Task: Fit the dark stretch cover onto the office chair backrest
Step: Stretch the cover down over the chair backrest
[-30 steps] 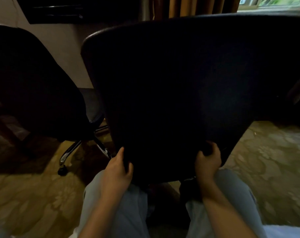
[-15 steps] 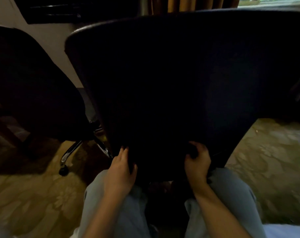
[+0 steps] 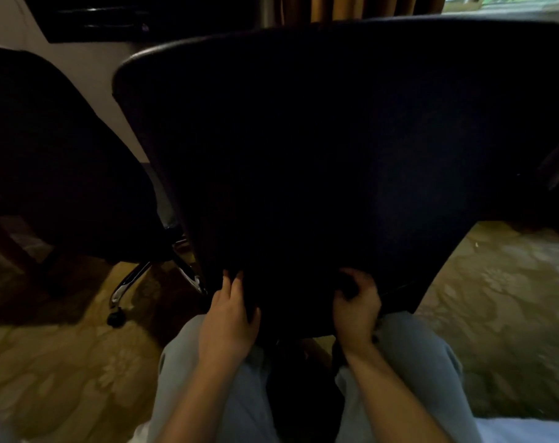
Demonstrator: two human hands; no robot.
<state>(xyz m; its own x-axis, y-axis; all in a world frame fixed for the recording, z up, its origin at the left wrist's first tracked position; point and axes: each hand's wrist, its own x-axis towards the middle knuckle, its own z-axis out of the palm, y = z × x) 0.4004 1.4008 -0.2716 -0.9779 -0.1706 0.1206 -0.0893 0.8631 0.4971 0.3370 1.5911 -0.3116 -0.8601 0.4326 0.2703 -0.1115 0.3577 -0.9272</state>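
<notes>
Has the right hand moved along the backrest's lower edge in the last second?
Yes. The right hand slid toward the left hand, away from the lower right corner of the backrest; the neighbouring chair's caster kept its place.

The lower hem of a dark stretch cover [image 3: 335,155], spread over an office chair backrest [image 3: 137,68], is gripped by the left hand [image 3: 230,318] and the right hand [image 3: 356,310] above grey trousers [image 3: 425,353]. A second office chair [image 3: 54,155] is seen at left on patterned carpet [image 3: 64,362].

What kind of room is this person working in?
Likely a hotel room or carpeted office, though it is dim: patterned carpet, a second wheeled office chair at left, and orange curtains behind.
</notes>
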